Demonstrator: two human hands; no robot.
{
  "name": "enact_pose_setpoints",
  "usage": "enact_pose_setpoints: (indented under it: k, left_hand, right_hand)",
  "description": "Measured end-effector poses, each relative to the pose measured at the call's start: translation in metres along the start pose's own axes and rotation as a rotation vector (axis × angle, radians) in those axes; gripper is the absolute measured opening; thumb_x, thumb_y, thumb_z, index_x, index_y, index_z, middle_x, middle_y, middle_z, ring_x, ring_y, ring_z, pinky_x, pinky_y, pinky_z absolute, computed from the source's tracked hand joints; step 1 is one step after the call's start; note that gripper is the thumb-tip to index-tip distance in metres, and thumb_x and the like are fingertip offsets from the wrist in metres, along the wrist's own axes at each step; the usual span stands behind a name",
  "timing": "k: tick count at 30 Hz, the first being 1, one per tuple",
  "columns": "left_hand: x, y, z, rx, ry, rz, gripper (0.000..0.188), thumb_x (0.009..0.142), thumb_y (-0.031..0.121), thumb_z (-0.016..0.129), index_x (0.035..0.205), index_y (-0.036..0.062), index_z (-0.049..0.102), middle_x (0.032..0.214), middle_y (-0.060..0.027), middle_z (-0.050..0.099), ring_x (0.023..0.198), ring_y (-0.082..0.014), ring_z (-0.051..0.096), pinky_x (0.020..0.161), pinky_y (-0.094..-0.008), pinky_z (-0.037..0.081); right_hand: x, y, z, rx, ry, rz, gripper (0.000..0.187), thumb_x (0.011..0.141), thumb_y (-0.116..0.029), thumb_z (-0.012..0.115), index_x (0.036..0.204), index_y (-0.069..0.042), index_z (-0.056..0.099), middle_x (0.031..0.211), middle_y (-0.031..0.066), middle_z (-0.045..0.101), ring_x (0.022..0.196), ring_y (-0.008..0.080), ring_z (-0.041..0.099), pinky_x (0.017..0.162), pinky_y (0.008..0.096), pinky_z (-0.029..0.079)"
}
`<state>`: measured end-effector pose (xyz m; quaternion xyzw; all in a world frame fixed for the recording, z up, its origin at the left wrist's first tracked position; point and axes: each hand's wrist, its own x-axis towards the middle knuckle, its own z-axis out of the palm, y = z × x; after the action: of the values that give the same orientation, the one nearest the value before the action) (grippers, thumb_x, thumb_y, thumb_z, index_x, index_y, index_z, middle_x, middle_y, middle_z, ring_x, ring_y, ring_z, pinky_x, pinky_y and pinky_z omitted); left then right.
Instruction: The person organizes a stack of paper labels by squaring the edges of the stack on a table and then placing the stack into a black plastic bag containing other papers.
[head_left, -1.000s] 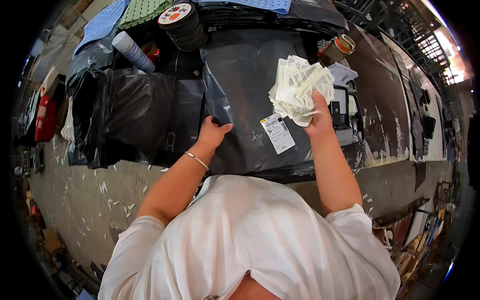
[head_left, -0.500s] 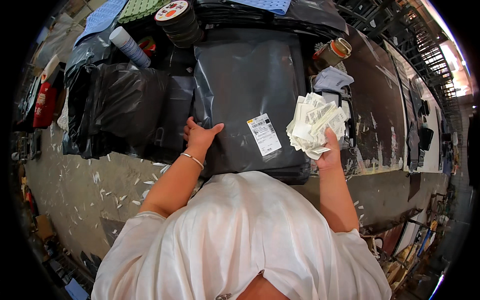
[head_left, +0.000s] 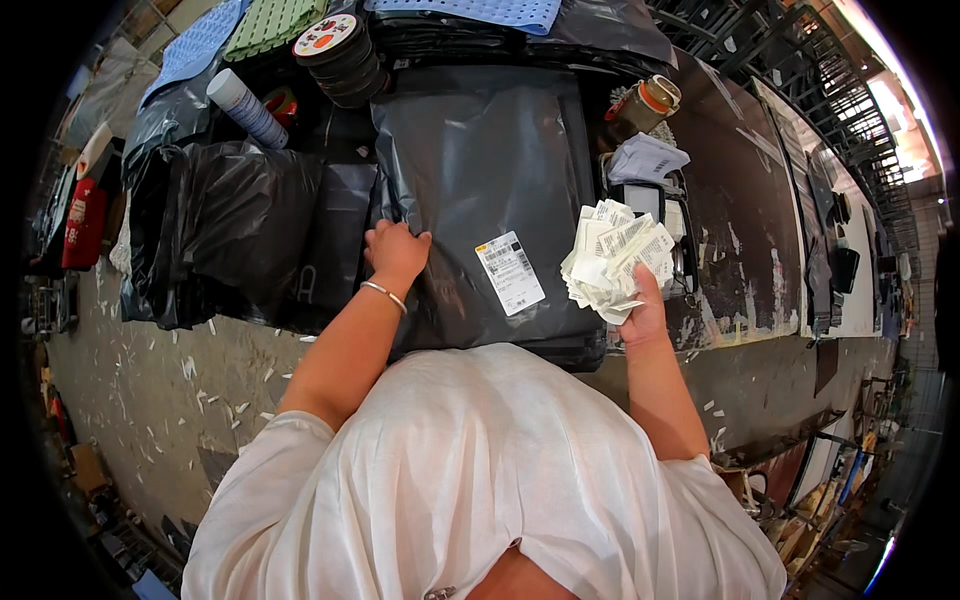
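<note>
A large flat black plastic mailing bag [head_left: 480,150] lies in front of me on a stack of similar bags. A white printed label [head_left: 509,274] is stuck near its lower right corner. My left hand [head_left: 397,250], with a bracelet on the wrist, is at the bag's left edge, fingers curled in and thumb over the top; their tips are partly hidden. On the right, my right hand [head_left: 643,312] grips a loose, fanned bunch of small printed paper slips [head_left: 612,258], its thumb pressing on top of them.
Folded black bags [head_left: 235,215] lie at left, near a spray can [head_left: 247,108] and a stack of round tape rolls [head_left: 340,60]. Right are a lidded jar [head_left: 642,104], a white folded packet [head_left: 647,158] and a worn brown tabletop [head_left: 735,200]. Paper scraps litter the floor [head_left: 150,400].
My left hand's fingers have drawn closer together at the bag's left edge. My right hand still holds the slips. The whole view has shifted slightly.
</note>
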<state>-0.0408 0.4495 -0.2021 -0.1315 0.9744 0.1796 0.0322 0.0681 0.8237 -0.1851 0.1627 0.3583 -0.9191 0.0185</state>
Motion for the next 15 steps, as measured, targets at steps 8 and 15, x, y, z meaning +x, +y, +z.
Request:
enact_pose_setpoints:
  k: [8, 15]
  left_hand:
    - [0.058, 0.019, -0.124, -0.664, -0.217, 0.173, 0.017, 0.091, 0.015, 0.070, 0.096, -0.0011, 0.072, 0.083, -0.0055, 0.070, 0.073, -0.0146, 0.063, 0.068, -0.0361, 0.052]
    - [0.084, -0.084, -0.166, 0.302, 0.193, 0.169, 0.045, 0.087, 0.023, 0.078, 0.125, 0.0026, 0.065, 0.117, -0.0186, 0.068, 0.103, -0.0343, 0.067, 0.090, -0.0446, 0.053]
  right_hand:
    - [0.003, -0.017, -0.014, -0.009, -0.008, -0.043, 0.067, 0.098, -0.028, 0.067, 0.155, -0.005, 0.041, 0.150, 0.0151, 0.056, 0.134, 0.0344, 0.057, 0.110, 0.0520, 0.050]
    - [0.030, -0.009, 0.036, -0.166, -0.020, 0.006, 0.063, 0.090, -0.008, 0.076, 0.146, 0.000, 0.048, 0.135, 0.0153, 0.064, 0.118, 0.0287, 0.068, 0.098, 0.0448, 0.058]
